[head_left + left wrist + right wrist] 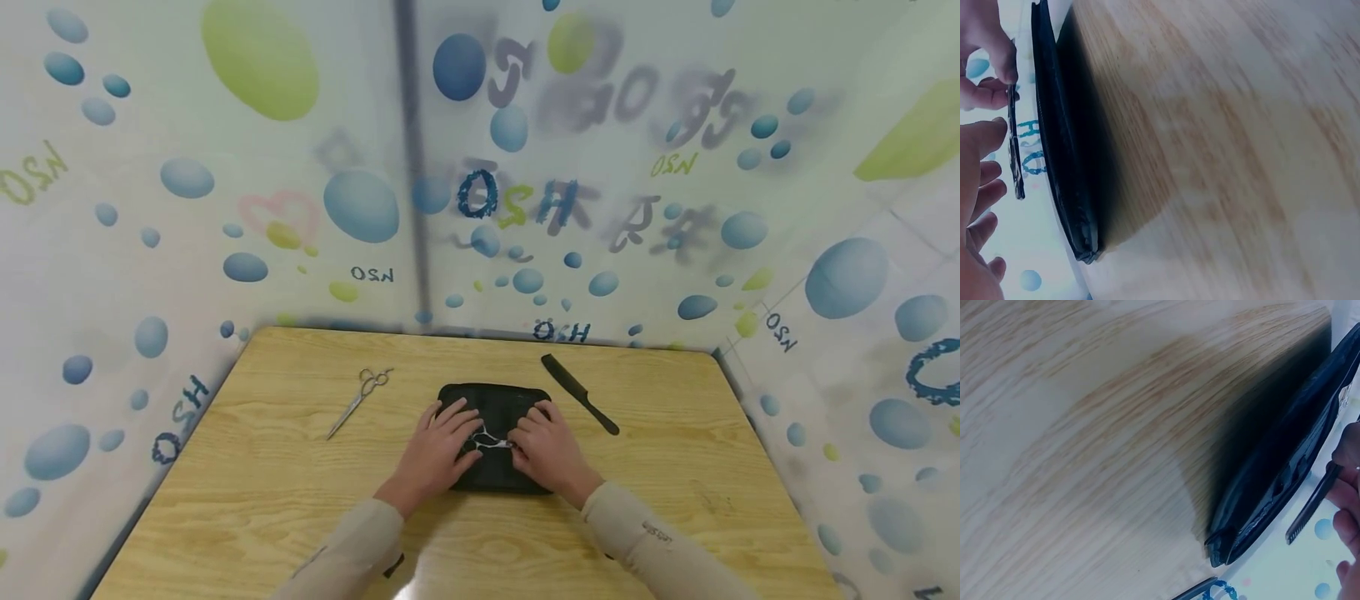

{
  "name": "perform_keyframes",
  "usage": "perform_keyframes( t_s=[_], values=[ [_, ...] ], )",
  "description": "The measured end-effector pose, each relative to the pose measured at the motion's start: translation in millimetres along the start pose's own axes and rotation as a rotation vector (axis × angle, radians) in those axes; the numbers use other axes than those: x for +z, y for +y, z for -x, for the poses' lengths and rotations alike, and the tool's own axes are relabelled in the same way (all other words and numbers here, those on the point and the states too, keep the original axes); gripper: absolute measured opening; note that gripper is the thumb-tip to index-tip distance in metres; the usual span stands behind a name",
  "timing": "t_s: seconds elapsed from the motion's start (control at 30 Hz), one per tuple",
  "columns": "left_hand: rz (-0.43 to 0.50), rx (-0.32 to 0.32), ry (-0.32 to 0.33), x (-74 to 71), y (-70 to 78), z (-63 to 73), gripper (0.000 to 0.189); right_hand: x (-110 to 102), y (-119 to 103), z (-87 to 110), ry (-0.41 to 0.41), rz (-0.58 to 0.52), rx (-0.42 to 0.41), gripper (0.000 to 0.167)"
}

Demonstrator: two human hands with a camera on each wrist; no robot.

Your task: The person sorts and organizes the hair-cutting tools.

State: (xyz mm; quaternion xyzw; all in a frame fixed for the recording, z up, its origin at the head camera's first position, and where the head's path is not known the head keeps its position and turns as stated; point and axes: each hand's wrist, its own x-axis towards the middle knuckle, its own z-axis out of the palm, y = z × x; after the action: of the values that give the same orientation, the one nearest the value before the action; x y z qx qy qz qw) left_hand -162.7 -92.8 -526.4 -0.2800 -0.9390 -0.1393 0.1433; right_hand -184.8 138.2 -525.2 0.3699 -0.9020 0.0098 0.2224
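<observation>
Thinning scissors [491, 441] are held above a black case [510, 402] in the middle of the table. My right hand [549, 446] pinches them at the blade end; a toothed blade [1311, 509] sticks out past the fingers in the right wrist view. At the handle end is my left hand [442, 443], fingers spread and loosely bent around the finger rings. Its thumb comes close to the scissors [1014, 140] in the left wrist view. From the side, the case [1266, 481] shows a gap along its edge.
Another pair of silver scissors [360, 402] lies on the wooden table [255, 483] to the left of the case. On the right, a black comb [579, 393] lies at a slant. Walls with printed bubbles [360, 206] stand behind the table and at both sides.
</observation>
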Motion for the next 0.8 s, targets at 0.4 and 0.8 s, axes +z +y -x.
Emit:
perform_keyframes(
  t_s=[0.4,0.8],
  values=[
    [-0.010,0.077,0.028,8.1,2.9,-1.3,0.034,-2.0,-7.3,-3.5,0.029,-0.007,-0.063,0.005],
    [-0.014,0.117,0.074,8.1,3.2,-1.4,0.022,2.8,-11.6,-2.7,0.019,0.002,-0.077,0.006]
  ],
)
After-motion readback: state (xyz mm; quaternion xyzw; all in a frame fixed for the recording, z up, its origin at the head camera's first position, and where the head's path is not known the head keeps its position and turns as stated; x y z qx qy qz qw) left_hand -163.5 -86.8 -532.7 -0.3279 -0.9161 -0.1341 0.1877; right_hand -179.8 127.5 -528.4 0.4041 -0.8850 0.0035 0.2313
